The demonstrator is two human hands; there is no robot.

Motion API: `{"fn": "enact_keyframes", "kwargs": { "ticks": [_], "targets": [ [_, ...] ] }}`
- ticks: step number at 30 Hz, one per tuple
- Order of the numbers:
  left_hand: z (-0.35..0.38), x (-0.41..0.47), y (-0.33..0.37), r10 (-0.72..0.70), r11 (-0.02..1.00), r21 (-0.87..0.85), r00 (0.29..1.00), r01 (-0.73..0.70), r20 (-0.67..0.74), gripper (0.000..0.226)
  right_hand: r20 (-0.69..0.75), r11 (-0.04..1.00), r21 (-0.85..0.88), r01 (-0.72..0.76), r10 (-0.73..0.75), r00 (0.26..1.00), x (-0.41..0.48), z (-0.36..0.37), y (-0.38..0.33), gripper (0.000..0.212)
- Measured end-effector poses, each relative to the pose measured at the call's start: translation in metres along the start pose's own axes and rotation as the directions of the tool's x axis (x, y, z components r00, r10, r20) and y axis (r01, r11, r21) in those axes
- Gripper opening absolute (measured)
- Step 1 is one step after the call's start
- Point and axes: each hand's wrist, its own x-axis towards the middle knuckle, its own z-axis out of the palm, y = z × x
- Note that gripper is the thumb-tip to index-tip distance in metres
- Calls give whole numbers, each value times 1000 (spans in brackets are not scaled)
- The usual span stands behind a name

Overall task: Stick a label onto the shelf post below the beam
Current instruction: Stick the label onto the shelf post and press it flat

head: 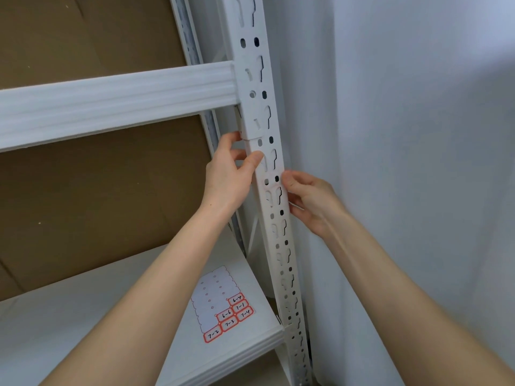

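The white perforated shelf post (281,235) runs down the middle, and the white beam (111,104) joins it from the left. My left hand (228,176) grips the post just below the beam, thumb on its front face. A small white label with a faint red rim (271,185) lies against the front of the post, a little lower than that thumb. My right hand (309,201) is at the post's right edge, thumb and fingertips pinched at the label's right side. How far the label adheres is unclear.
A label sheet (223,307) with several red-rimmed handwritten labels lies on the white lower shelf (83,324). Brown cardboard (83,204) backs the shelf. A white curtain or wall (404,162) is close on the right of the post.
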Motion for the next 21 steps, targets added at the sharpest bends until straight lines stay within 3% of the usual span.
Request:
{"fn": "enact_keyframes", "kwargs": {
  "ticks": [5,11,17,21],
  "targets": [
    [-1,-1,2,-9,1000,-12,1000,9,13,45,85,999,13,32,-33,996,-6,-8,2,25],
    [-1,-1,4,-6,1000,-19,1000,6,18,41,-154,983,-170,68,-95,984,-2,11,-2,17],
    [-1,-1,1,-15,1000,-17,1000,15,11,45,-70,985,-151,81,-93,993,-6,0,3,23],
    [-1,-1,3,-14,1000,-9,1000,15,18,45,-122,974,-204,100,-127,984,-3,8,-1,19]
  ]
}}
